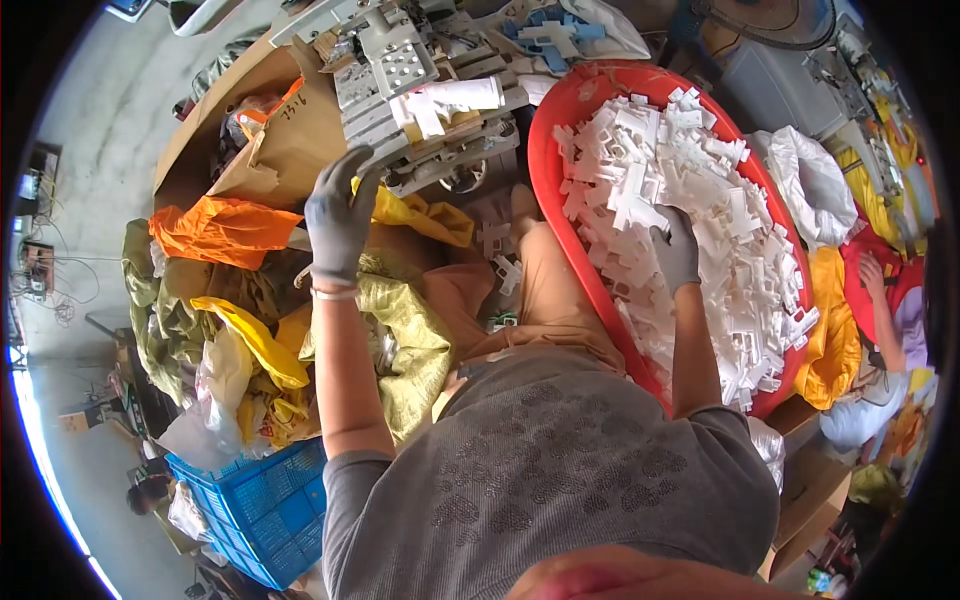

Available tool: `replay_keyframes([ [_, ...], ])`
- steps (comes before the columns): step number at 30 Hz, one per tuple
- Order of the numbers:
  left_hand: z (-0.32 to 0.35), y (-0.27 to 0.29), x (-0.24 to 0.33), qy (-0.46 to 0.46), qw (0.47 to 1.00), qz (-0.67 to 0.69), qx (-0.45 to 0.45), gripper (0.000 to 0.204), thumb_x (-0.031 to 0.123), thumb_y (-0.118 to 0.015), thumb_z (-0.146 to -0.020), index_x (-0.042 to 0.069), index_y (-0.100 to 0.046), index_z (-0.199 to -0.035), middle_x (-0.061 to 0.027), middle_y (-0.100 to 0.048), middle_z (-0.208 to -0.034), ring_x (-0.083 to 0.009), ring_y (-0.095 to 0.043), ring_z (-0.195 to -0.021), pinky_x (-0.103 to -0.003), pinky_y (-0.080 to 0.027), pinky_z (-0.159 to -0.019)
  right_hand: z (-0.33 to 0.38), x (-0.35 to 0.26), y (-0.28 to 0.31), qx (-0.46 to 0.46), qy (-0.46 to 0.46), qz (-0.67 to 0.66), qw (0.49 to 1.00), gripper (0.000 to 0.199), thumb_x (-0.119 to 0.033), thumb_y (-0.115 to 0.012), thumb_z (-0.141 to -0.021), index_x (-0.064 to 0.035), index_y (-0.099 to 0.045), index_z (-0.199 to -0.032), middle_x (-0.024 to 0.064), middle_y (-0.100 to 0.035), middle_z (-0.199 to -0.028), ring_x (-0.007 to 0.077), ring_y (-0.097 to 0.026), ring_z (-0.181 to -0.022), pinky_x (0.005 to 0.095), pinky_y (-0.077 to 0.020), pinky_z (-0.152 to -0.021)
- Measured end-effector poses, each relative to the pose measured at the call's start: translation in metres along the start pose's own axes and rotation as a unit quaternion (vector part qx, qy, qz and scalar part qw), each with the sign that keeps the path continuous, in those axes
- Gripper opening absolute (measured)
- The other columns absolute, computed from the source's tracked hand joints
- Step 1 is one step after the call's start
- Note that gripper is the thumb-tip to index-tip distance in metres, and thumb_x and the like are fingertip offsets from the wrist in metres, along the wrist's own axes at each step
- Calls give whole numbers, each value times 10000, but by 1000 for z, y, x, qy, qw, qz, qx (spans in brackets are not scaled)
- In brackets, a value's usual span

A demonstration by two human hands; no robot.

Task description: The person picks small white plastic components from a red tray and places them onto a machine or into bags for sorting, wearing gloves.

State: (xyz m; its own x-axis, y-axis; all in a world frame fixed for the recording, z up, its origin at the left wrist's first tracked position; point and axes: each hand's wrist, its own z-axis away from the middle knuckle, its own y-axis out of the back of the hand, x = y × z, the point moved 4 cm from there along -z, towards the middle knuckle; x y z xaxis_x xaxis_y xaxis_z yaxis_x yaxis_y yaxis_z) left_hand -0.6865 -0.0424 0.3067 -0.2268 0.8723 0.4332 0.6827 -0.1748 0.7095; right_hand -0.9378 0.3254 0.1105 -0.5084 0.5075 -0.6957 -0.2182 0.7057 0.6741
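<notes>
My left hand (338, 225), in a grey glove, is raised beside the metal machine (385, 65). Its fingers are apart and slightly bent, with nothing in them. A white plastic toy-gun shell (455, 98) lies on the machine's fixture, just beyond that hand to the right. My right hand (677, 250), also gloved in grey, is over the red oval tub (565, 225), its fingers closed on the end of a white toy-gun part (632, 200). Beneath it the tub is heaped with similar white plastic parts (740, 270).
An open cardboard box (285, 150) stands left of the machine. Orange cloth (225, 232), yellow-green sacks (405, 325) and a blue crate (265, 510) crowd my left side. Blue and white toy-gun pieces (555, 35) lie at the back. Another person's arm (880, 310) shows at far right.
</notes>
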Motion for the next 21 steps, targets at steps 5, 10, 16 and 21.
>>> replay_keyframes([
  [5, -56, -36, -21, -25, 996, 44, -68, 359, 209, -677, -795, 58, -612, -1114, -131, -651, -1039, -257, -633, -953, -327, -495, -796, -8, -8, -4, -45, -125, -279, 951, 371, -79, -582, -854, -107, -540, -1222, 11, -560, -1030, 107, -530, -818, 258, -468, -705],
  [10, -77, -46, -26, 36, 980, 64, -183, 299, 135, -661, -816, 39, -628, -1097, -98, -682, -933, -108, -632, -850, -263, -496, -760, -20, -21, -4, -80, -187, -542, 816, 375, -116, -561, -899, -58, -490, -1262, -22, -558, -1064, 60, -504, -844, 213, -435, -775],
  [16, -66, -42, -42, 53, 986, 144, -63, 317, 114, -670, -774, 59, -634, -1084, -113, -680, -945, -221, -667, -824, -306, -514, -753, -66, -90, -6, -106, -114, -657, 737, 355, -82, -513, -924, -47, -464, -1274, 34, -570, -1115, 89, -538, -960, 206, -450, -801],
  [21, -12, -4, -24, 42, 995, 70, 53, 289, 118, -671, -792, 43, -625, -1067, -105, -662, -1010, -194, -654, -855, -285, -504, -776, -103, -165, -16, -175, -8, -568, 804, 361, -119, -545, -913, -71, -491, -1267, 19, -555, -1086, 91, -519, -842, 216, -451, -753],
])
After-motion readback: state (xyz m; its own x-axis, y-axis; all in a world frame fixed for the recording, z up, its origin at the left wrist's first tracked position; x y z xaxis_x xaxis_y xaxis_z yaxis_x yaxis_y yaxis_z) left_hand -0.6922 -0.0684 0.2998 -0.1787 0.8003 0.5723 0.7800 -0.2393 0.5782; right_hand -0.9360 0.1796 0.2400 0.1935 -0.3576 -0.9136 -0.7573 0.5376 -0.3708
